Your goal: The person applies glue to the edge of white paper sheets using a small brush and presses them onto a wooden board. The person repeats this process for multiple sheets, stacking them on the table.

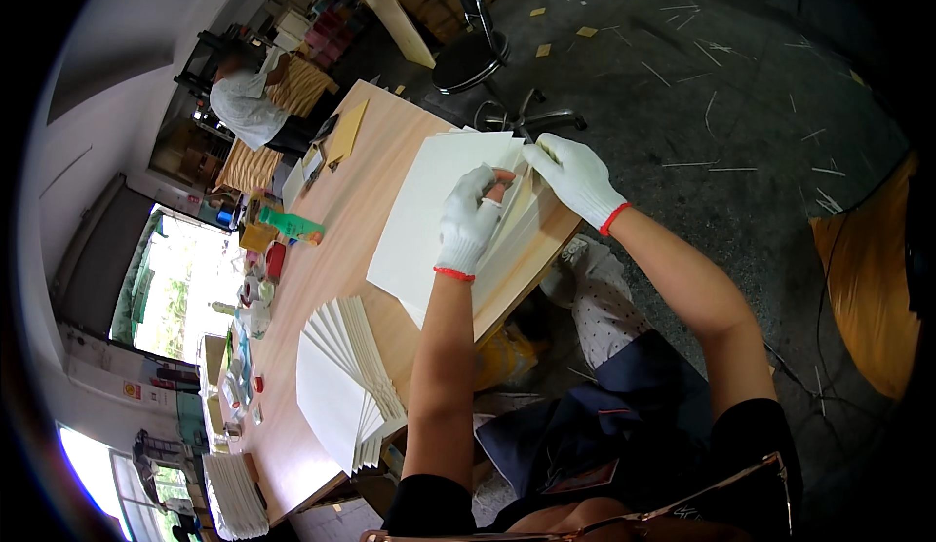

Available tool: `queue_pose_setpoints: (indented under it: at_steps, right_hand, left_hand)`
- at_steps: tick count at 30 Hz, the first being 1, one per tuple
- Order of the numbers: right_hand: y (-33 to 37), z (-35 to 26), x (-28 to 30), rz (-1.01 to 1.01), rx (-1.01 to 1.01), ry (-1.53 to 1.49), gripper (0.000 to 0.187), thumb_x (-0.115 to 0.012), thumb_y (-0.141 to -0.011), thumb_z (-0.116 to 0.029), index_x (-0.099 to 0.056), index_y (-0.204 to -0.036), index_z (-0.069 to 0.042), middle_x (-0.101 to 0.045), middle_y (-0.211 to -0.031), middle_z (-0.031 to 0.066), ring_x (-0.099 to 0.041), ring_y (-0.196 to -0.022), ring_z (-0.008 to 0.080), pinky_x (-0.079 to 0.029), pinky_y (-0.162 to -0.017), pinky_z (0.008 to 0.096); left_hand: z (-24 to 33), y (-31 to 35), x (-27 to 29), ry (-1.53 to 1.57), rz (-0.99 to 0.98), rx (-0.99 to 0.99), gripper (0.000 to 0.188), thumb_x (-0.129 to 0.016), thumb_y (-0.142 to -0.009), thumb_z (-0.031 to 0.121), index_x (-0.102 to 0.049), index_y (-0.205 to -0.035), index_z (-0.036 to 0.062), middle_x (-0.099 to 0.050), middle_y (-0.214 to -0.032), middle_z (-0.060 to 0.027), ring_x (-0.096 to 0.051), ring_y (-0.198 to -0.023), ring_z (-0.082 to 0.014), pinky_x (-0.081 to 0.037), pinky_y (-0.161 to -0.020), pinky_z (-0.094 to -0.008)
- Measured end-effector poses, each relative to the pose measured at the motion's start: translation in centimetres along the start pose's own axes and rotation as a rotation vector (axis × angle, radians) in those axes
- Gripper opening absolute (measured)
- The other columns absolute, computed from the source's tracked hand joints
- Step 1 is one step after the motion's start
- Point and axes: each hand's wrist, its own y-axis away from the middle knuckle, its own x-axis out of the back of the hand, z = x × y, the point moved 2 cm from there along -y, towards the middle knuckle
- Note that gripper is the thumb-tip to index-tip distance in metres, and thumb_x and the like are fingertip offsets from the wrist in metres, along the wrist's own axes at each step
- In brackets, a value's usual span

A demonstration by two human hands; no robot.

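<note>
Under left hand point(469, 216), white sheets point(419, 218); right hand point(579, 181) at their edge.

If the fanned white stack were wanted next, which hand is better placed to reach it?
Probably the left hand: it lies nearer the fanned white stack, while the right hand is farther off, at the edge of the other sheets.

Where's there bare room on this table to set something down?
A bare patch of tabletop lies between the green bottle and the large white sheets; another borders the fanned stack, toward the window. Crowded: the window-side edge, and around the left hand and right hand.
</note>
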Motion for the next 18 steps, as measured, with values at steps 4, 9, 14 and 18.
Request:
queue_pose_setpoints:
  at_steps: [4, 9, 14, 18]
  right_hand:
    - [0.0, 0.0, -0.1, 0.014, 0.004, -0.032, 0.047, -0.049, -0.1, -0.048, -0.056, -0.084, -0.004, -0.058, -0.075, 0.0178, -0.058, -0.071, 0.0367, -0.042, -0.066, 0.0456]
    - [0.1, -0.1, 0.2, -0.002, -0.017, 0.002, 0.047, -0.047, -0.1, -0.049, -0.061, -0.089, -0.005, -0.064, -0.078, 0.0189, -0.063, -0.077, 0.0398, -0.046, -0.068, 0.0492]
    - [0.3, -0.6, 0.1, 0.0, 0.003, -0.033, 0.045, -0.048, -0.1, -0.048, -0.06, -0.089, -0.005, -0.063, -0.077, 0.0193, -0.064, -0.076, 0.0399, -0.045, -0.068, 0.05]
    - [0.3, 0.3, -0.3, 0.048, 0.035, -0.05, 0.049, -0.05, -0.1, -0.049, -0.053, -0.082, -0.004, -0.053, -0.071, 0.0172, -0.054, -0.066, 0.0348, -0.04, -0.064, 0.0441]
  left_hand:
    - [-0.6, -0.1, -0.4, 0.028, -0.013, -0.028, 0.029, -0.075, -0.083, 0.014, -0.069, -0.11, 0.0058, -0.068, -0.108, -0.0146, -0.066, -0.106, -0.0279, -0.052, -0.094, -0.0367]
    - [0.2, -0.1, -0.4, -0.076, -0.012, -0.073, 0.04, -0.083, -0.076, 0.015, -0.068, -0.112, 0.0058, -0.068, -0.109, -0.0139, -0.067, -0.106, -0.0276, -0.052, -0.095, -0.0364]
    - [-1.2, -0.2, -0.4, 0.023, 0.03, -0.088, 0.032, -0.074, -0.084, 0.012, -0.067, -0.115, 0.0065, -0.069, -0.108, -0.0139, -0.067, -0.106, -0.0266, -0.052, -0.094, -0.0353]
    - [0.6, 0.2, -0.8, 0.09, 0.088, -0.079, 0.025, -0.064, -0.091, 0.01, -0.069, -0.116, 0.0075, -0.069, -0.106, -0.0129, -0.066, -0.101, -0.0251, -0.051, -0.092, -0.0335]
